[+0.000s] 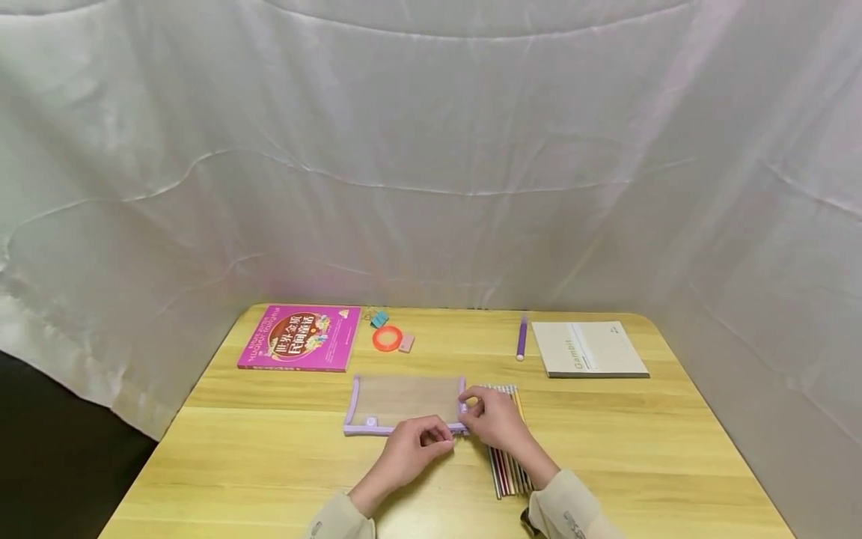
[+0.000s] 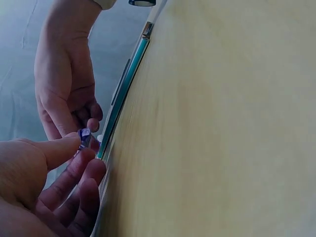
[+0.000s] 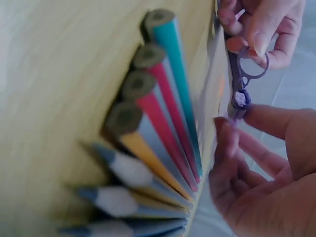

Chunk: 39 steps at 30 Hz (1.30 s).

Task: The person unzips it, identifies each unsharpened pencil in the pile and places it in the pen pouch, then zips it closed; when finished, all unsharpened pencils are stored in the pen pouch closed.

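A see-through zip pouch with purple trim lies flat at the middle of the table. My left hand is at its near edge; in the right wrist view, the thumb and a finger pinch the round zipper pull. At the pouch's right near corner, my right hand pinches the purple zipper end between thumb and fingers. Beneath my right forearm lies a row of pencils, partly hidden. Some pencil ends look blunt, others sharpened.
A pink book lies at the back left, near a teal binder clip, an orange tape roll and a pink eraser. A purple pen and a pale notebook lie at the back right. Grey fabric surrounds the table.
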Tool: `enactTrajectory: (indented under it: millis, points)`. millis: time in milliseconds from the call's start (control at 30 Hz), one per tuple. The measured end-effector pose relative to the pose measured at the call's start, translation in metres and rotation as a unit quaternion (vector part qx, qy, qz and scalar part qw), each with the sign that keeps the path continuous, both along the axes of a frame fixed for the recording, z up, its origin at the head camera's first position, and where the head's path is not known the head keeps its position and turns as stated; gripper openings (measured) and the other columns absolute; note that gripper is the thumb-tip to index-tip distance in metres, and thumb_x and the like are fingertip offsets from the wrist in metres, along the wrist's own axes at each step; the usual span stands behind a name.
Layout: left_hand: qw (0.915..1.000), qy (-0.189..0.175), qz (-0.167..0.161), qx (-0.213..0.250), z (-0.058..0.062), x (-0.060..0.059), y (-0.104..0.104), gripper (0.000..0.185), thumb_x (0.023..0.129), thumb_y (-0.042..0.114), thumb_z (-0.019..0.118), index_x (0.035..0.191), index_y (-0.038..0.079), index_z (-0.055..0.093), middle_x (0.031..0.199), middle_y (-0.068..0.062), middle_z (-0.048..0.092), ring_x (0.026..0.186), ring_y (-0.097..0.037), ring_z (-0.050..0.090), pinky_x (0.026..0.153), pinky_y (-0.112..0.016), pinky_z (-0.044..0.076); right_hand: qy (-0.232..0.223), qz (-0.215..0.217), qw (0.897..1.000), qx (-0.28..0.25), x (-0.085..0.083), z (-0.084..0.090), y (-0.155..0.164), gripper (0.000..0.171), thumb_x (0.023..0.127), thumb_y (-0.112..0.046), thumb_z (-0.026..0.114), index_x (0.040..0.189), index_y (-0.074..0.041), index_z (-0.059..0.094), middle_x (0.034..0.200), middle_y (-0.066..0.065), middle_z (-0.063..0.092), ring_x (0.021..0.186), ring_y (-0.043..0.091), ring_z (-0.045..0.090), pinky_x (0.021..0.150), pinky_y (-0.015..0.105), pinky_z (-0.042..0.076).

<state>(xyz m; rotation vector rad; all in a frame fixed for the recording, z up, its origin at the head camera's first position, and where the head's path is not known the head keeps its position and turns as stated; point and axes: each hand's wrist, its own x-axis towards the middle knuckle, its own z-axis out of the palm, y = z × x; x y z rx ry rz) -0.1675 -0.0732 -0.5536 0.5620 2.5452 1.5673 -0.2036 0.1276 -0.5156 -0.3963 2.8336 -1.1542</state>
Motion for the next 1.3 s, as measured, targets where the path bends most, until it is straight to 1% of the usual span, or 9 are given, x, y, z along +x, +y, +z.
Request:
enactTrajectory:
  millis: [100,167,333,400,633,900,1300]
  points:
    - [0.9999,-0.008,-0.004,0.007,0.0005,0.0009,-0.0004,0.005,0.094,0.015,0.076,0.092,0.018,0.073,0.085,0.007,0.073,0.071,-0.003,0.062,0.066,-0.020,0.051,-0.021,-0.009,0.999,-0.036,-0.0001,0.0004,0.0001,0.024,0.086,-0.005,0.079,0.109,-0.004,0.074,0.073,0.001,0.069,0.058,0.010,0.057,0.050,0.025,0.046]
    - [0.9998,-0.014,-0.005,0.013,0.0009,0.0013,-0.0004,0.004,0.094,0.016,0.076,0.092,0.018,0.073,0.085,0.006,0.073,0.069,-0.005,0.063,0.064,-0.020,0.051,-0.015,-0.007,0.999,-0.042,-0.0005,0.0005,0.0002,0.023,0.086,-0.004,0.079,0.108,-0.005,0.074,0.073,0.001,0.070,0.058,0.009,0.056,0.050,0.024,0.045]
    - [0.9994,-0.025,-0.008,0.023,0.0020,0.0014,0.0003,0.005,0.096,0.019,0.075,0.093,0.015,0.074,0.085,0.004,0.073,0.065,-0.007,0.063,0.060,-0.021,0.052,-0.009,0.000,0.999,-0.044,-0.0016,0.0001,-0.0005,0.021,0.086,-0.004,0.079,0.106,-0.004,0.074,0.074,0.000,0.071,0.057,0.008,0.056,0.049,0.024,0.045]
    - [0.9993,-0.028,-0.007,0.023,0.0022,0.0013,0.0006,0.006,0.096,0.020,0.075,0.094,0.015,0.074,0.085,0.002,0.073,0.064,-0.007,0.062,0.059,-0.021,0.051,-0.013,-0.001,0.999,-0.044,-0.0021,-0.0001,-0.0009,0.021,0.086,-0.003,0.079,0.107,-0.004,0.074,0.074,0.000,0.071,0.058,0.008,0.056,0.050,0.023,0.045]
    - [0.9991,-0.035,-0.003,0.025,0.0014,0.0010,0.0015,0.008,0.098,0.021,0.073,0.093,0.015,0.073,0.087,-0.005,0.074,0.064,-0.008,0.063,0.060,-0.021,0.052,-0.014,0.000,0.999,-0.040,-0.0026,-0.0021,-0.0009,0.021,0.086,-0.002,0.080,0.107,-0.004,0.073,0.074,-0.001,0.070,0.060,0.007,0.057,0.053,0.023,0.045]
    - [0.9991,-0.034,0.000,0.025,0.0008,0.0004,0.0017,0.008,0.097,0.021,0.073,0.091,0.016,0.072,0.084,-0.006,0.074,0.064,-0.010,0.064,0.060,-0.021,0.052,-0.005,0.013,0.999,-0.043,-0.0024,-0.0024,-0.0006,0.022,0.086,0.000,0.079,0.106,-0.001,0.073,0.074,0.000,0.070,0.061,0.008,0.058,0.054,0.022,0.047]
    - [0.9995,-0.028,0.009,0.011,0.0016,0.0012,0.0016,0.009,0.098,0.019,0.072,0.090,0.014,0.071,0.081,-0.005,0.072,0.062,-0.010,0.064,0.061,-0.022,0.052,-0.002,0.010,0.999,-0.031,-0.0048,-0.0038,0.0010,0.021,0.085,0.000,0.080,0.104,-0.003,0.073,0.074,0.000,0.068,0.063,0.008,0.058,0.056,0.022,0.048]
